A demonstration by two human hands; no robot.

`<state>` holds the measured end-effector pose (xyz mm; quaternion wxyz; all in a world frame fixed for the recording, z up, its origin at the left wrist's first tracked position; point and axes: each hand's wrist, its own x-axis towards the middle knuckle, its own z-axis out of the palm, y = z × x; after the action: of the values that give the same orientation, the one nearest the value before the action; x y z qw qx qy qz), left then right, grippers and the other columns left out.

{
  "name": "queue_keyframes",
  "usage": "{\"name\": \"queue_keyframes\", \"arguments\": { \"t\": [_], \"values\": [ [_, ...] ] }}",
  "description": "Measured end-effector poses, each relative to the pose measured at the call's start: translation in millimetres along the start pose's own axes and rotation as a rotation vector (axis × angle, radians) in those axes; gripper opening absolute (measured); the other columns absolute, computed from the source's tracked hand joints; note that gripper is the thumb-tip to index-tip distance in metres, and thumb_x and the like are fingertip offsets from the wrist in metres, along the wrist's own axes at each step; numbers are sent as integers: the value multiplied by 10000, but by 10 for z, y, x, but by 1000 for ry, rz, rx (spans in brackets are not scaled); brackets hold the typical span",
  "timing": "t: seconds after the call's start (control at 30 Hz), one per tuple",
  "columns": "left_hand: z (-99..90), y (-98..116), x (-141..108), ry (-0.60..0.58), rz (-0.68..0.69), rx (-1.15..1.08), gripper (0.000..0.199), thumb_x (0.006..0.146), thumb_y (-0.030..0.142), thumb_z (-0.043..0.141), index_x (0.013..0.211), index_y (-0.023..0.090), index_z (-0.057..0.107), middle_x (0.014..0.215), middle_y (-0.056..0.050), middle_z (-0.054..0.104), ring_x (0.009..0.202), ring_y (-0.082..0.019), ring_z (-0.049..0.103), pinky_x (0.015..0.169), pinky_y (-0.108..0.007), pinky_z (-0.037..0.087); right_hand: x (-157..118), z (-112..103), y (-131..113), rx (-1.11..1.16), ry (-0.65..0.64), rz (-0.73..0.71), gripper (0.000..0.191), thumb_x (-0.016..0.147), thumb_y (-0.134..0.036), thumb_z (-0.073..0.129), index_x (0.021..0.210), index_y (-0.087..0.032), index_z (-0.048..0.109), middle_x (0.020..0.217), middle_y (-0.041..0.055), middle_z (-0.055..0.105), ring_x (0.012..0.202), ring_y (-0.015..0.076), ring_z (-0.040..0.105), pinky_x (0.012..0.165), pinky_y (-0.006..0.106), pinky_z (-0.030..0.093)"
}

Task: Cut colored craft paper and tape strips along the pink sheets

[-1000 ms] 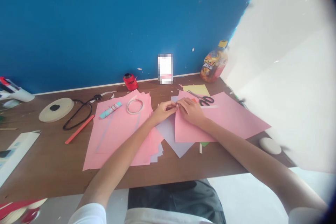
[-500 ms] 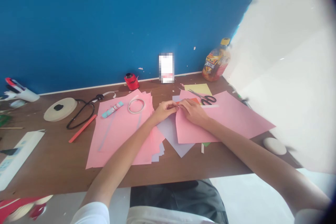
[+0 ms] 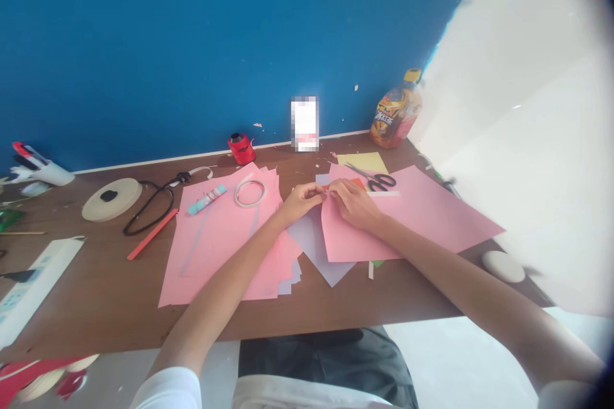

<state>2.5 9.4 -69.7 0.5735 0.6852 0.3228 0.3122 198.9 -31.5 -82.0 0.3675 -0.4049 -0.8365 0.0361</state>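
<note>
My left hand [image 3: 301, 202] and my right hand [image 3: 354, 204] meet above the middle of the desk, their fingertips pinched together on a small paper strip that is mostly hidden. My right hand rests on a pink paper sheet [image 3: 407, 223], which overlaps a lilac sheet [image 3: 314, 249]. An orange paper piece [image 3: 341, 185] lies just beyond the fingertips. Black-handled scissors [image 3: 381, 182] lie on the pink sheet's far edge. To the left, a stack of pink sheets [image 3: 220, 255] holds a roll of clear tape [image 3: 250, 193] and a blue glue stick [image 3: 206, 199].
A yellow paper [image 3: 362, 162] lies behind the scissors. A red spool [image 3: 241, 148] and a snack-labelled bottle [image 3: 396, 117] stand against the blue wall. A cream tape roll [image 3: 112, 199], black cable [image 3: 148, 209], orange pen [image 3: 152, 234] and white power strip [image 3: 36, 287] lie left.
The view has shifted slightly, moving the desk items a little right in the frame. My hands remain pinched together at about the same spot on the paper.
</note>
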Motion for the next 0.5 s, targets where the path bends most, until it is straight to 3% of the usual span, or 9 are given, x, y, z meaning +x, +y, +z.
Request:
{"name": "queue_keyframes", "arguments": {
  "t": [0.5],
  "values": [
    [2,56,-24,-5,-13,-7,157,843,325,607,807,174,581,793,19,576,791,-132,538,828,-284,394,5,-69,-51,45,69,-46,146,996,-181,356,1018,-227,492,1016,117,632,938,250,586,807,412,486]
  ]
}}
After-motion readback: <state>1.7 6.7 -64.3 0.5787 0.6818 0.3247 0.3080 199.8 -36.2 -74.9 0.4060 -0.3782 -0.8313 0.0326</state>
